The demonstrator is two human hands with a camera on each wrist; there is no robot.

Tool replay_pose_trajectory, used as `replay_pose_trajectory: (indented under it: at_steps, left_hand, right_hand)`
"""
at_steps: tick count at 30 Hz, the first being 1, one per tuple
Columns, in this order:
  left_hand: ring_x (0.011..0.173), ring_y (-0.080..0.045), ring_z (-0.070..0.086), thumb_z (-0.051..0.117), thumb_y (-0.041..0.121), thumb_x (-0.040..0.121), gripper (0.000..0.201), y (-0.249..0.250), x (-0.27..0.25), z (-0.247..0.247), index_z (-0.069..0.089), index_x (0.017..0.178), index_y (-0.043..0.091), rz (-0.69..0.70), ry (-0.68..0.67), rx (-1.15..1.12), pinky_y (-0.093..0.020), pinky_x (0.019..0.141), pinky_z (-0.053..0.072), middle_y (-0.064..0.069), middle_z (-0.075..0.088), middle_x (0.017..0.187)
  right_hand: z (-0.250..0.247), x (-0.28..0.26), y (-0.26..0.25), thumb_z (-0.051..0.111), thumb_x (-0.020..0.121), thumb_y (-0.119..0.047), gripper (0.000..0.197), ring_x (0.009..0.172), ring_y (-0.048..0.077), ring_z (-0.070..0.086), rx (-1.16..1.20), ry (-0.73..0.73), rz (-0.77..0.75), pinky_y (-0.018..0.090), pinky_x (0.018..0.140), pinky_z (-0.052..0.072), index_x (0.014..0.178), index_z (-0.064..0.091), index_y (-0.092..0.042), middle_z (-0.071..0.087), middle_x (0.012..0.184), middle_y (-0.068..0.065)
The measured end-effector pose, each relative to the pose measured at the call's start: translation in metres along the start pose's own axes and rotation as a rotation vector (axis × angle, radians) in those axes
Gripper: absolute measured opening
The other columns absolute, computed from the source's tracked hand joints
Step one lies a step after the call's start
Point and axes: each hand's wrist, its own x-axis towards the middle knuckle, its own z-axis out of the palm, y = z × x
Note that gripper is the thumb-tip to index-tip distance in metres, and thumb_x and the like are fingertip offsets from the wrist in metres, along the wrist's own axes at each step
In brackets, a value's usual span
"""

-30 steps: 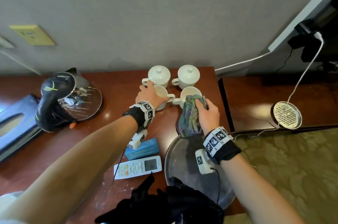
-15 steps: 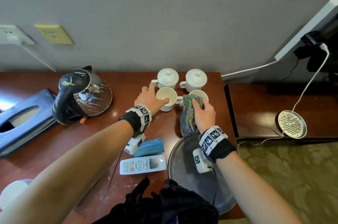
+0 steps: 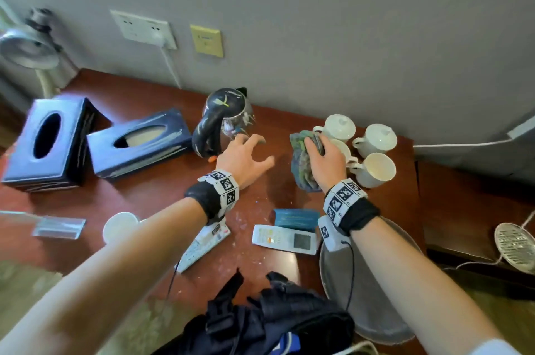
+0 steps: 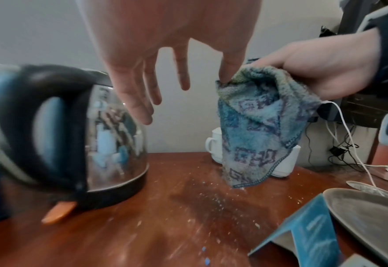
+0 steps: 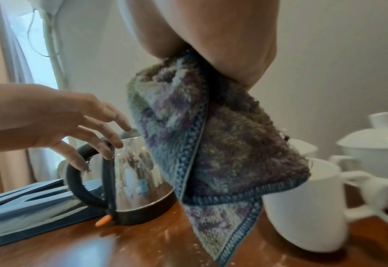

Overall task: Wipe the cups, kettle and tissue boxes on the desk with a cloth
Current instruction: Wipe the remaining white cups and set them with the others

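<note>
My right hand (image 3: 321, 157) grips a bunched blue-green patterned cloth (image 3: 302, 165) that hangs above the desk, just left of the white cups. Two lidded cups (image 3: 338, 126) stand at the back, an open cup (image 3: 376, 169) in front, and another is partly hidden behind my hand. My left hand (image 3: 249, 153) hovers with its fingers spread and empty, close to the handle of the steel and black kettle (image 3: 221, 120). Two dark blue tissue boxes (image 3: 139, 143) lie left of the kettle. The left wrist view shows the cloth (image 4: 257, 126) beside the kettle (image 4: 74, 140).
Two remote controls (image 3: 285, 238) and a blue folded card (image 3: 295, 218) lie near the desk's front. A grey round tray (image 3: 373, 296) sits at the right front corner, a black bag (image 3: 275, 322) at the front edge. A lamp (image 3: 29, 47) stands far left. Crumbs speckle the wood.
My left hand let go of the open cup and moved left toward the kettle. My right hand lifted the cloth off the other cup and moved left. The view swung left.
</note>
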Motion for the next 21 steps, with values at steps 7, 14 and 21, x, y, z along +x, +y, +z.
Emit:
replay_pose_trajectory:
  at_steps: [7,14,21]
  left_hand:
    - [0.12,-0.02,0.054,0.059,0.059,0.086,0.054,-0.076,-0.054,-0.043,0.05,0.133,0.037,-0.055,0.072,-0.011,-0.042,0.098,0.046,0.005,0.047,0.135]
    - [0.117,-0.019,0.055,0.061,0.056,0.086,0.05,-0.153,-0.111,-0.09,0.052,0.132,0.036,-0.17,0.162,-0.043,-0.041,0.098,0.047,0.005,0.049,0.137]
    - [0.122,-0.019,0.052,0.066,0.049,0.087,0.053,-0.226,-0.16,-0.106,0.051,0.135,0.033,-0.314,0.15,-0.073,-0.035,0.098,0.043,0.0,0.048,0.136]
  right_hand:
    - [0.073,-0.033,-0.045,0.051,0.098,-0.042,0.031,0.117,0.025,0.057,-0.091,-0.116,-0.092,0.039,0.106,0.043,0.123,0.064,-0.028,0.067,0.122,0.001]
    - [0.149,-0.072,-0.076,0.053,0.099,-0.038,0.036,0.124,0.023,0.054,-0.083,-0.281,-0.138,0.033,0.108,0.039,0.129,0.062,-0.022,0.064,0.13,0.002]
    - [0.204,-0.098,-0.091,0.052,0.098,-0.04,0.04,0.128,0.028,0.05,-0.121,-0.414,-0.147,0.038,0.111,0.037,0.132,0.06,-0.02,0.061,0.134,0.007]
